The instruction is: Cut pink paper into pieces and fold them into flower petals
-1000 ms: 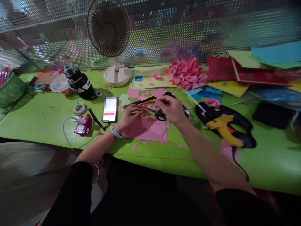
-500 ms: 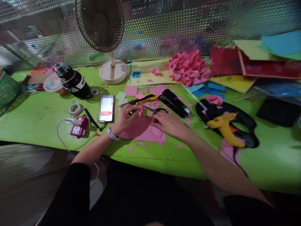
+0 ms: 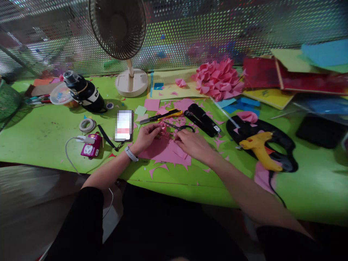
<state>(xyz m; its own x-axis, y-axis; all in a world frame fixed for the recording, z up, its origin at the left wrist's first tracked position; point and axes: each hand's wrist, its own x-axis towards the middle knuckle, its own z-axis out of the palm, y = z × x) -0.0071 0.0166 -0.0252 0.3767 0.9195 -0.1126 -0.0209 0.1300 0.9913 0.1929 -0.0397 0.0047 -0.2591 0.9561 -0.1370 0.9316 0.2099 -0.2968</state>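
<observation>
My left hand pinches a small folded pink paper piece just above the green table. My right hand rests knuckles up on pink paper sheets, its fingers curled at the edge of a sheet. Black-handled scissors lie just beyond my right hand. A yellow utility knife and a black stapler lie behind them. Pink triangular scraps surround the sheets.
A phone, tape roll, pink charger and black bottle lie left. A desk fan stands at the back, a pink paper flower ball right of it. A yellow glue gun and coloured paper stacks are right.
My right hand has left the scissors, which now lie on the table, and come down onto the pink sheets. My left hand keeps its pinch on the pink piece.
</observation>
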